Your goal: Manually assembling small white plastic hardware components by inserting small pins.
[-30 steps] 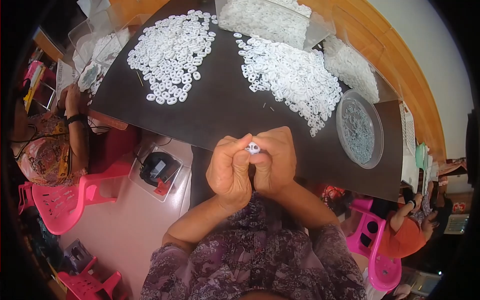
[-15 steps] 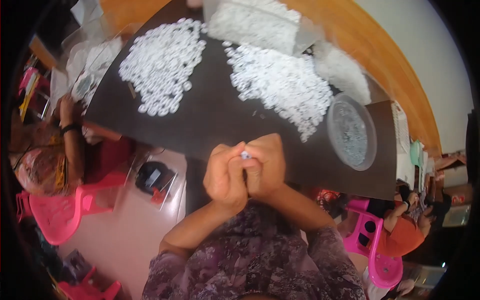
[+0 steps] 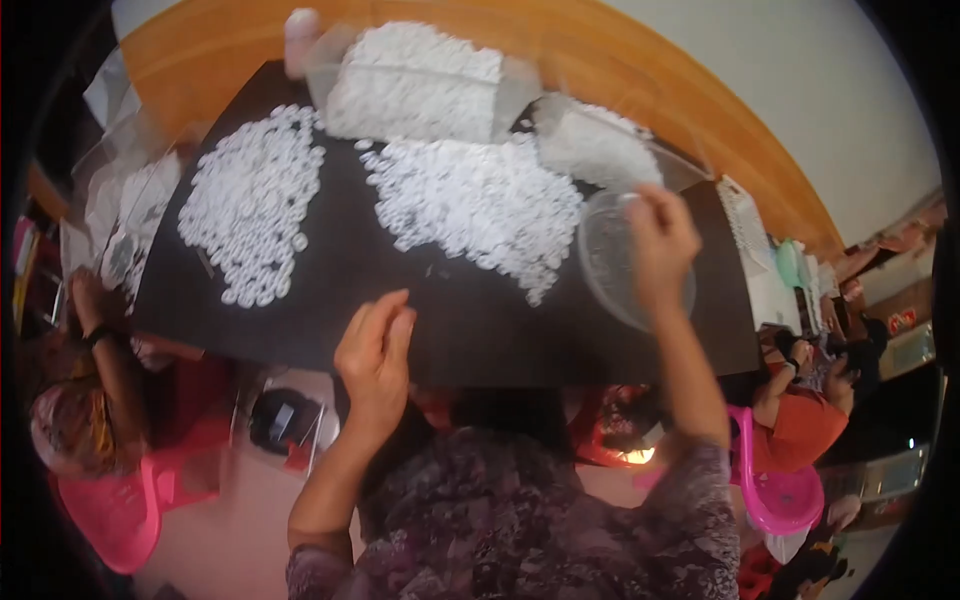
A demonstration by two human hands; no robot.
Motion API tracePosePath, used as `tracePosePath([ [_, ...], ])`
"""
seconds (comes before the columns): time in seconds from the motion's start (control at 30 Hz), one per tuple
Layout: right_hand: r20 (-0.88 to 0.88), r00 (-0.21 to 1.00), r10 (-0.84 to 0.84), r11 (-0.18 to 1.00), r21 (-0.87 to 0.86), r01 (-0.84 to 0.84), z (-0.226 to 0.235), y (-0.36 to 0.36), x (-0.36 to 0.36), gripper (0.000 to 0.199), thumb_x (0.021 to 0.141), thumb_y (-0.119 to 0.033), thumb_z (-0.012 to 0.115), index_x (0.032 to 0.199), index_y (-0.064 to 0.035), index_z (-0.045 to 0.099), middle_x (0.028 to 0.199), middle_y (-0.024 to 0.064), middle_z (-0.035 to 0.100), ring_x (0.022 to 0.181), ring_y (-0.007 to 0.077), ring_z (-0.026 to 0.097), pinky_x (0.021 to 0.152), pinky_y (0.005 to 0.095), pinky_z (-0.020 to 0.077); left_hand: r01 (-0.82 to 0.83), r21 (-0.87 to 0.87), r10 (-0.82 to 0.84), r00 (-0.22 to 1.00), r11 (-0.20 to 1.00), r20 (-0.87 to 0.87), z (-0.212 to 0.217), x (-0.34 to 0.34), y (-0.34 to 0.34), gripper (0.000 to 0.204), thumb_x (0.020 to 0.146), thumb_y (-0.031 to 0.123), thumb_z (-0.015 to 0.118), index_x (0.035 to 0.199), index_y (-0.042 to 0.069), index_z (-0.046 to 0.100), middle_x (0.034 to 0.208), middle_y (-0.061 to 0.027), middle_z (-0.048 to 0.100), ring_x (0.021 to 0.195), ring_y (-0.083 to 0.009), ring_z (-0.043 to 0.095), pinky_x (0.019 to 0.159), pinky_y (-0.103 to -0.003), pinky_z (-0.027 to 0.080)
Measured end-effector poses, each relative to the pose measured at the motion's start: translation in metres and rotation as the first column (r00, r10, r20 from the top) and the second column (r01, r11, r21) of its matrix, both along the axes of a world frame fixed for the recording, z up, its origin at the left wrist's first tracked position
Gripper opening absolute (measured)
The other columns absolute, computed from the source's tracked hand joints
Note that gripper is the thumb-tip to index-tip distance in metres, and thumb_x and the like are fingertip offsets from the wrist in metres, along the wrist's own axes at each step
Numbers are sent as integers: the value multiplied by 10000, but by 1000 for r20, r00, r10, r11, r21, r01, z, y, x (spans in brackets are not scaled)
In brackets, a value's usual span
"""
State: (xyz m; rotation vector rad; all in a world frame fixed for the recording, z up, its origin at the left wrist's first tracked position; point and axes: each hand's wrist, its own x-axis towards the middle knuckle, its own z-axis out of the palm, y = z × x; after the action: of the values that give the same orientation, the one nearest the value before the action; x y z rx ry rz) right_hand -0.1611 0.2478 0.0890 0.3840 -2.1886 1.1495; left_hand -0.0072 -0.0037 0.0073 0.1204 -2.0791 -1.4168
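**Hands part over a dark bench heaped with small white rings**

A round, clear shallow dish point(image 3: 612, 262) is seen near the right end of the dark bench point(image 3: 480, 320); it is see-through with a greyish fill of tiny pieces, too blurred to be told apart; the right hand point(image 3: 660, 235) is raised over its upper right rim, fingers drawn together as if pinching, though whether anything is held cannot be told. The left hand point(image 3: 375, 355) is held above the near edge of the bench, fingers loosely curled and slightly spread, nothing seen in it; the two hands are well apart.

Two broad heaps of small white rings are spread on the dark top: the left heap point(image 3: 255, 205) toward the left end, the middle heap point(image 3: 480, 200) just beside the dish; a strip of bare black surface is left between them, and a wider bare band runs along the near edge under the left hand. Clear plastic bags of white parts point(image 3: 415, 80) are stacked at the far edge, against an orange curved border point(image 3: 640, 95). The dish overhangs no edge. Beyond the right end a person in an orange top point(image 3: 800, 425) is seated on a pink chair point(image 3: 775, 490); at the left another person's arm point(image 3: 105, 345) is seen beside a second pink chair point(image 3: 115, 505).
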Motion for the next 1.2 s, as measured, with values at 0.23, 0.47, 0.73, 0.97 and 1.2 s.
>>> tracePosePath([
  [0.23, -147, 989, 24, 998, 61, -15, 41, 30, -71, 127, 856, -82, 598, 940, 10, 622, 800, 19, 597, 749, 87, 536, 699, 225, 442, -46, -208, 62, 996, 977, 71, -14, -28, -16, 154, 823, 26, 606, 966, -30, 619, 773, -103, 594, 698, -166, 579, 634, -252, 445],
  [0.47, -359, 929, -93, 857, 445, 258, 64, 42, -160, 133, 789, -97, 618, 907, -42, 645, 845, 126, 631, 818, 294, 588, 732, 380, 450, -39, -316, 46, 999, 948, 13, -13, -57, -11, 135, 733, 14, 632, 866, 40, 629, 746, -122, 563, 731, -307, 574, 631, -403, 446],
  [0.73, -198, 907, 371, 814, 540, -214, -23, -36, -45, 79, 765, -30, 639, 844, -27, 645, 809, 117, 614, 767, 272, 589, 697, 342, 464, -29, -586, 120, 986, 810, 118, -14, -72, -3, 119, 716, 57, 674, 827, 43, 637, 721, -98, 536, 734, -278, 562, 631, -384, 441],
  [0.97, 73, 848, 526, 767, 390, -509, -61, -75, -9, 95, 735, -20, 656, 828, -44, 650, 744, 102, 579, 736, 273, 556, 649, 360, 441, -170, -528, 234, 970, 832, 57, -17, -82, -23, 113, 719, 76, 681, 818, 47, 636, 716, -111, 535, 746, -294, 564, 629, -401, 439],
  [1.2, 41, 800, 599, 736, 365, -570, -74, -105, -3, 113, 707, -44, 676, 814, -54, 641, 720, 97, 556, 733, 290, 532, 652, 377, 428, -133, -660, 294, 946, 739, 139, -22, -100, -23, 155, 698, 144, 708, 791, 47, 632, 722, -116, 544, 753, -304, 572, 651, -409, 447],
])
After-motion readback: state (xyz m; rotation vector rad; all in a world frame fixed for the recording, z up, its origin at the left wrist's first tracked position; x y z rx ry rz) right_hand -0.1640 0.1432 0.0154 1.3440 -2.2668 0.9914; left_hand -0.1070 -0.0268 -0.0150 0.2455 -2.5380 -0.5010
